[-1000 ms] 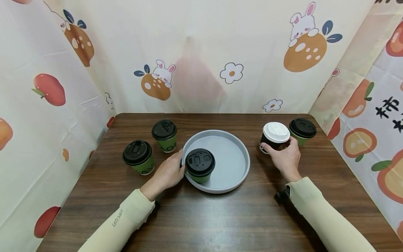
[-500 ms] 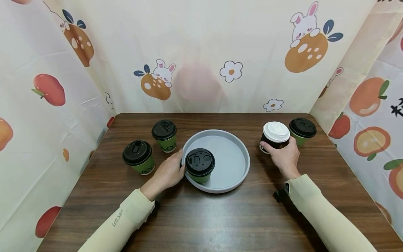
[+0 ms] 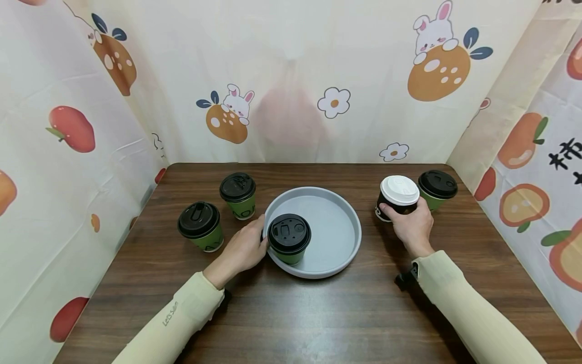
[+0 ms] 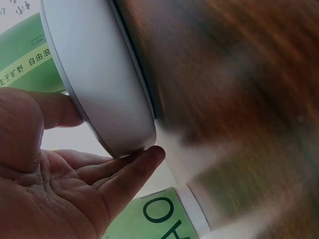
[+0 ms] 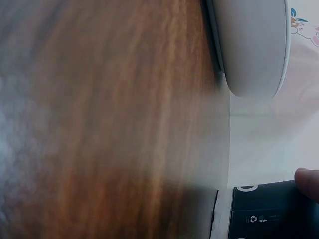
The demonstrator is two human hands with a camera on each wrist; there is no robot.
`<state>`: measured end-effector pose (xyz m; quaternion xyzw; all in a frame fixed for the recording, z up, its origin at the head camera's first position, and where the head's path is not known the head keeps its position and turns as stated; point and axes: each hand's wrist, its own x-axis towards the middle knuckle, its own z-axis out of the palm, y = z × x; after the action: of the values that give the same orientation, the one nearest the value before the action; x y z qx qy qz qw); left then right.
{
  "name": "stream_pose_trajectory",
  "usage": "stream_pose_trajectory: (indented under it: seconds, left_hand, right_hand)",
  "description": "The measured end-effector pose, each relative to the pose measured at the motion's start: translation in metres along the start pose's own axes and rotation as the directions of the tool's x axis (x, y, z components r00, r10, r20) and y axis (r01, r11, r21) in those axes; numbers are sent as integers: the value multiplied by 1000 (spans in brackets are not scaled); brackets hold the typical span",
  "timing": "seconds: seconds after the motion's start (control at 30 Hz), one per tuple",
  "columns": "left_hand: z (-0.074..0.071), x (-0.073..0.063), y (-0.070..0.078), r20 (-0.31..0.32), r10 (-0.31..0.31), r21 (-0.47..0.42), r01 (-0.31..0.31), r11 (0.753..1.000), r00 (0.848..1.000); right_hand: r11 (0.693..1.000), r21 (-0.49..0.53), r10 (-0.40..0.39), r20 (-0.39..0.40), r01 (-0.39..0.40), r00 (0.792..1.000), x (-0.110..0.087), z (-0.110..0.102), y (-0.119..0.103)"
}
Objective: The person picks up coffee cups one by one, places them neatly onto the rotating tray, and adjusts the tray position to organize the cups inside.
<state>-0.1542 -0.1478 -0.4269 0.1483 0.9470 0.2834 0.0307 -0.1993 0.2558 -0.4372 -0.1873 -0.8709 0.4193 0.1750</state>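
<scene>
First, left of centre in the head view, a green paper cup with black lid (image 3: 200, 228) stands upright on the wooden counter (image 3: 313, 318), with a second green cup (image 3: 238, 197) just behind it, up and to the right. Next comes the left hand (image 3: 241, 248), its grip pinching the left rim of a round gray tray (image 3: 334, 235) between thumb and fingers. A third green cup (image 3: 289, 240) stands in the tray's lower left. Right of centre, the right hand (image 3: 414, 228) pinches a white-lidded black cup (image 3: 399, 194); a fourth green cup (image 3: 437, 188) sits beside it, near the counter's upper right corner.
</scene>
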Motion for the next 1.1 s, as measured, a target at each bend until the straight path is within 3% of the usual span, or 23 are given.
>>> stream_pose_trajectory:
  seconds: [1.1]
  left_hand:
    - [-1,-4,-5,29,0,-7,1,1000,1000]
  right_hand:
    - [992,48,-110,-40,112,993,-26,-6,-14]
